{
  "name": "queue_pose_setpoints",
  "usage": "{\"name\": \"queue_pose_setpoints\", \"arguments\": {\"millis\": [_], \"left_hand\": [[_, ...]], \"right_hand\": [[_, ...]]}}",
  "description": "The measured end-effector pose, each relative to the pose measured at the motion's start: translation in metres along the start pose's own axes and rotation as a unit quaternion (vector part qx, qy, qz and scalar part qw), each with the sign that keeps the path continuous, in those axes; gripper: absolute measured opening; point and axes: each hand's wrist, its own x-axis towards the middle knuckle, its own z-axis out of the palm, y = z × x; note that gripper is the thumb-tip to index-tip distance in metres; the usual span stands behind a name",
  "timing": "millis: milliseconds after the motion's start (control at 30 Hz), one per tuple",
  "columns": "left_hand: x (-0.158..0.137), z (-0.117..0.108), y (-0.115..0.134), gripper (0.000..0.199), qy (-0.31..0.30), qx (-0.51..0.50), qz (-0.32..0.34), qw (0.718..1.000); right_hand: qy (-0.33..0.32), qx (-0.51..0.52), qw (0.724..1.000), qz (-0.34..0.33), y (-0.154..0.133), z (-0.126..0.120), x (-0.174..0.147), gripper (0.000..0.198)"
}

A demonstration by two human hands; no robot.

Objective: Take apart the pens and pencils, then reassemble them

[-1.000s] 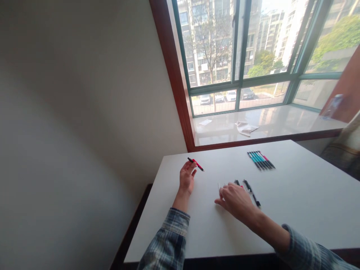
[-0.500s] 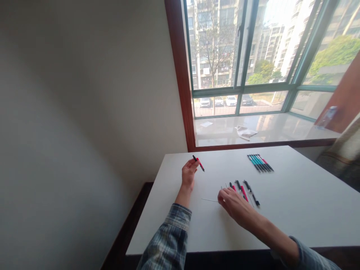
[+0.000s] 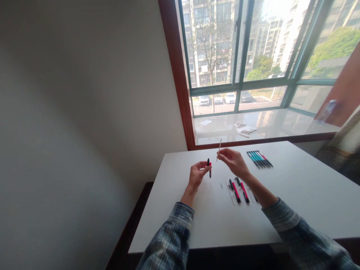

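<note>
My left hand (image 3: 198, 174) pinches a black and red pen barrel (image 3: 210, 171), held nearly upright above the table. Just to its right, my right hand (image 3: 232, 160) grips a thin pale pen refill (image 3: 219, 147) between thumb and fingertips, tilted with one end up. The refill and the barrel are apart. Below my right hand lie loose pen parts: red and black barrels (image 3: 236, 192), black pieces and thin refills (image 3: 232, 195). My right forearm covers some of them. A tiny grey piece (image 3: 221, 185) lies left of these parts.
Several teal, red and black pens (image 3: 260, 159) lie side by side at the back right of the white table (image 3: 165, 225). Behind it, a windowsill (image 3: 216, 133) bears a crumpled white cloth (image 3: 245, 129) and a clear bottle (image 3: 327, 111). A wall stands at left.
My right hand has lifted the refill from the table and brought it up and forward, near the left hand. My left hand has moved slightly right, turning the barrel more upright.
</note>
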Motion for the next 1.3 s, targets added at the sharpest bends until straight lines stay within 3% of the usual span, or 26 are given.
{"name": "queue_pose_setpoints", "arguments": {"millis": [333,533,600,800,1067,1200,1300], "left_hand": [[0.001,0.002,-0.003,0.032,-0.013,-0.01,0.003,1.0],[0.0,0.0,-0.001,0.031,-0.008,-0.042,0.001,0.999],[-0.001,-0.001,0.001,0.029,0.001,-0.07,-0.007,0.998],[-0.001,0.0,0.003,0.024,0.017,-0.134,-0.034,0.99],[-0.002,-0.001,0.001,0.025,0.018,-0.123,-0.025,0.992],[-0.001,-0.003,0.0,0.027,0.026,-0.102,-0.031,0.994],[0.0,-0.002,-0.001,0.028,0.034,-0.082,-0.039,0.995]], "right_hand": [[-0.036,-0.09,0.995,-0.006,0.011,0.016,0.002,0.028],[-0.065,-0.163,0.984,-0.011,0.017,0.0,-0.006,0.023],[-0.095,-0.225,0.969,-0.029,0.018,-0.011,-0.011,0.016],[-0.303,-0.315,0.897,-0.062,0.024,-0.032,-0.032,0.011],[-0.353,-0.342,0.867,-0.086,0.026,-0.012,-0.035,0.011],[-0.352,-0.324,0.874,-0.087,0.027,-0.018,-0.026,0.015],[-0.278,-0.28,0.916,-0.063,0.032,-0.034,-0.017,0.018]]}}
